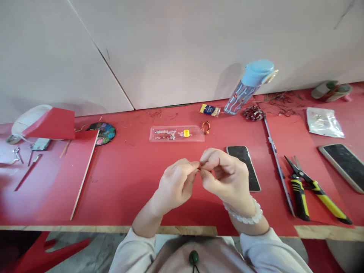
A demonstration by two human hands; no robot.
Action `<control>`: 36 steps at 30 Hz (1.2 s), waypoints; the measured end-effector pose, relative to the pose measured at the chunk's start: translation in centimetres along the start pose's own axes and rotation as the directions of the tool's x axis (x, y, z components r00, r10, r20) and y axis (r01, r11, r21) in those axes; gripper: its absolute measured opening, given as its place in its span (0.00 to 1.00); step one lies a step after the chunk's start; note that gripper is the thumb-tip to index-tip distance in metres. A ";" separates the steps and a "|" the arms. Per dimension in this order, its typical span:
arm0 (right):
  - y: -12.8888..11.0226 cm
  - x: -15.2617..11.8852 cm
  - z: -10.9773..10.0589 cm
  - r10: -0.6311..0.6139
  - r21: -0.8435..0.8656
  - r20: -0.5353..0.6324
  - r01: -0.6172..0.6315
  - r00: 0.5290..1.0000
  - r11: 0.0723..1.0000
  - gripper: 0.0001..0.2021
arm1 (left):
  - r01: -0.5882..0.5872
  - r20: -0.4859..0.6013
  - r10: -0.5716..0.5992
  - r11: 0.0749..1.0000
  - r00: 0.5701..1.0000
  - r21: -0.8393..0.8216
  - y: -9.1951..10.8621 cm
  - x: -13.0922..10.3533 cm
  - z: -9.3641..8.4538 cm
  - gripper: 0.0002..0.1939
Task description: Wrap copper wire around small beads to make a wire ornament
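Pale grey wall panels (170, 49) at back, red-covered flat tabletop (122, 185) below, seen from head cam, the only view. L hand (176, 184) & R hand (227, 176) meet above the tabletop, thumb-and-finger pinches closed, tips almost touching. Betw. them: a tiny dark-red strand-like piece (199, 169), apparently gripped from both sides; mostly hidden, so can't tell exact shape or whether anything's threaded on it.

Just beyond the grip, slightly L: shallow clear plastic tray (152, 134) w/ small pale & reddish beads (167, 135) plus a short bright-yellow cylinder (186, 133). Beyond grip, slightly R: reddish-gold braided-looking ring (209, 126). R of grip, partly behind R hand: black-screened slim phone (244, 163). Farther R: black-and-yellow long-handled shears (298, 193), apart from both hands.

Step in hand, prob.: fine fingertip work on the strand. Next move likely calls for steady pinches, light tension & a clear sightline.
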State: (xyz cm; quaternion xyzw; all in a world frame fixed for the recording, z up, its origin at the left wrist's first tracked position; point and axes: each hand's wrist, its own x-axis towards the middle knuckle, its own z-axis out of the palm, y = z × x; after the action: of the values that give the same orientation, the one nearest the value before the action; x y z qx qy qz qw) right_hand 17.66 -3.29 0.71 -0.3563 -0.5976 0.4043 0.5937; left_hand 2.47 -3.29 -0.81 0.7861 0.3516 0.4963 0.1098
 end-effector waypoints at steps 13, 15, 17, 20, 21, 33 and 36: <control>-0.5 -0.3 0.2 0.060 -0.129 -0.067 -0.068 0.996 0.989 0.12 | -0.097 -0.014 0.099 0.988 0.995 0.121 0.3 -0.1 0.4 0.12; -0.4 -0.2 0.2 0.045 -0.123 -0.058 -0.052 0.997 0.991 0.12 | -0.092 -0.013 0.094 0.989 0.996 0.115 0.3 -0.1 0.4 0.14; -0.2 -0.1 0.1 0.026 -0.090 -0.035 -0.030 0.999 0.995 0.12 | -0.066 -0.001 0.066 0.994 0.998 0.085 0.3 -0.2 0.3 0.14; 0.0 0.1 -0.2 0.039 -0.007 0.015 -0.039 0.999 0.999 0.11 | -0.031 0.026 0.030 0.999 0.999 0.034 0.4 -0.1 0.1 0.12; 0.1 0.2 -0.4 0.052 0.022 0.037 -0.052 0.998 0.998 0.11 | -0.028 0.030 0.027 0.999 0.999 0.018 0.4 -0.1 0.0 0.11; 0.4 1.0 -0.9 -0.060 -0.201 0.103 0.079 0.993 0.976 0.05 | 0.213 0.007 -0.218 0.945 0.976 -0.249 -0.6 -0.1 0.0 0.04; 0.3 0.8 -0.6 -0.109 -0.257 0.066 0.122 0.992 0.959 0.07 | 0.232 0.009 -0.246 0.902 0.969 -0.365 -0.6 0.0 0.3 0.04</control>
State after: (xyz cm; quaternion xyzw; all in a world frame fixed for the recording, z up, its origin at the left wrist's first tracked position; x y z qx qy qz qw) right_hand 18.22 -2.43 0.76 -0.3853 -0.6802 0.2960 0.5489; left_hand 2.46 -2.83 -1.23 0.6938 0.3494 0.5500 0.3067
